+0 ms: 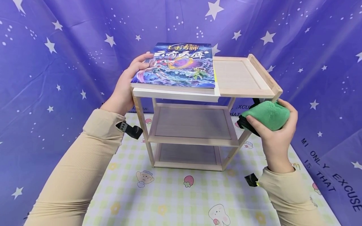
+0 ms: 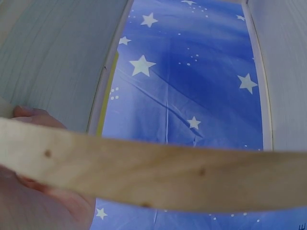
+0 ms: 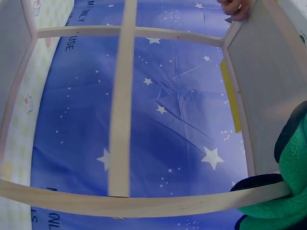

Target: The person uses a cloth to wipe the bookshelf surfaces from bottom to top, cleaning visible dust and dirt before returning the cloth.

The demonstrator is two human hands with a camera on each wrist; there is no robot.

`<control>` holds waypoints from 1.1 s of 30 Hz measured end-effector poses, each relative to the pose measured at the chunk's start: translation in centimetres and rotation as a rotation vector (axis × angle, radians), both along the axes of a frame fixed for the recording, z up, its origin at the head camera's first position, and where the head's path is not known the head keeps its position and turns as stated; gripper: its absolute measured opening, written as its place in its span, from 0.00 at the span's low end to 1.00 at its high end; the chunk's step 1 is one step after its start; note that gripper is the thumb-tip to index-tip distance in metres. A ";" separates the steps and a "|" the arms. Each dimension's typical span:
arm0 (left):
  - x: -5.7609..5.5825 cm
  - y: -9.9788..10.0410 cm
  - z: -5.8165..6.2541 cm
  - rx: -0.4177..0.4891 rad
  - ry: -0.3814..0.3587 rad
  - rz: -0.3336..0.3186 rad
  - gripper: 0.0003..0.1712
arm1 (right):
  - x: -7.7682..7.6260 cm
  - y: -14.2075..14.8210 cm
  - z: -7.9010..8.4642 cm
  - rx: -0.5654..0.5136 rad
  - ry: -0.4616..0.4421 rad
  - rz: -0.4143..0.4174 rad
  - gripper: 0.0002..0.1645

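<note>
A small three-tier wooden shelf (image 1: pixel 195 141) stands on the table. My left hand (image 1: pixel 124 80) grips the left end of its top tier, with fingers beside a colourful blue book (image 1: pixel 181 67) lying there. More white page edges show under that book. In the left wrist view, part of the left hand (image 2: pixel 62 201) shows behind a wooden post (image 2: pixel 153 172). My right hand (image 1: pixel 278 135) holds a green plush cloth (image 1: pixel 267 114) with black edging at the shelf's upper right corner. The right wrist view shows the cloth (image 3: pixel 297 167) folded around a wooden leg.
A pale checked tablecloth (image 1: pixel 175 201) with cartoon prints covers the table. Behind and to the sides hangs a purple curtain (image 1: pixel 85 37) with white stars. The bare right part of the shelf top ends in a raised wooden rim (image 1: pixel 266 73).
</note>
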State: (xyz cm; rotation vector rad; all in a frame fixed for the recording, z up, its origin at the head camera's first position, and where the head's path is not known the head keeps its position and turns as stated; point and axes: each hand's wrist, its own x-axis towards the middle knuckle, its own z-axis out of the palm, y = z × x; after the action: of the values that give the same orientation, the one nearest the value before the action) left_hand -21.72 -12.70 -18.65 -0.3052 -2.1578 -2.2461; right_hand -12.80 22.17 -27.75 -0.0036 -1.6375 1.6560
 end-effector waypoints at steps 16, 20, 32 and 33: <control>-0.1 0.2 0.0 0.009 0.004 0.006 0.27 | -0.5 -0.3 -0.1 0.002 0.005 -0.051 0.38; 0.0 0.1 0.0 0.006 0.007 0.011 0.27 | -0.6 -0.5 -0.6 0.005 -0.007 -0.050 0.38; 0.0 0.1 0.0 0.013 0.004 0.003 0.27 | -0.1 -1.4 -2.0 0.013 -0.056 -0.076 0.39; 0.0 0.1 0.0 0.012 0.004 0.003 0.27 | -0.1 -1.5 -2.2 0.019 -0.061 -0.082 0.40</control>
State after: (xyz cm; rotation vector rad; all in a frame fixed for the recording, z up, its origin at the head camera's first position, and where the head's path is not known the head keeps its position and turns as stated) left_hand -21.75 -12.62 -18.65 -0.3060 -2.1400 -2.2542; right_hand -12.90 20.69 -29.92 -0.1122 -1.6763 1.5921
